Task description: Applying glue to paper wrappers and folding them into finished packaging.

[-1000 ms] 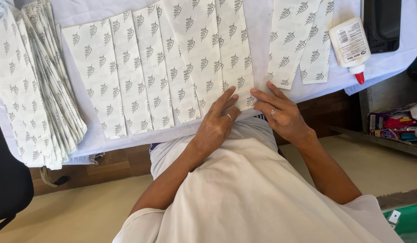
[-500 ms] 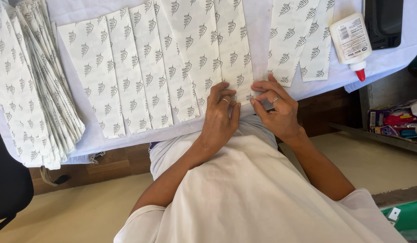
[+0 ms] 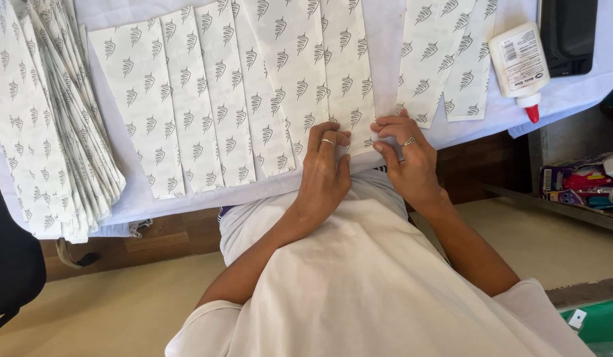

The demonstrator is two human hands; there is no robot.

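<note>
matt printed paper strips point(image 3: 346, 73); glossy plastic glue bottle point(image 3: 519, 63); white cloth table cover point(image 3: 386, 39).

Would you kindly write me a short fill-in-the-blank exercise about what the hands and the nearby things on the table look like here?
1. Both hands, the left hand and the right hand, press on the near end of a patterned paper ____.
2. The glue bottle has a ____ tip.
3. Each hand wears a ____ on one finger.
4. The stack of folded paper lies to the person's ____.

Missing words: strip; red; ring; left
</note>
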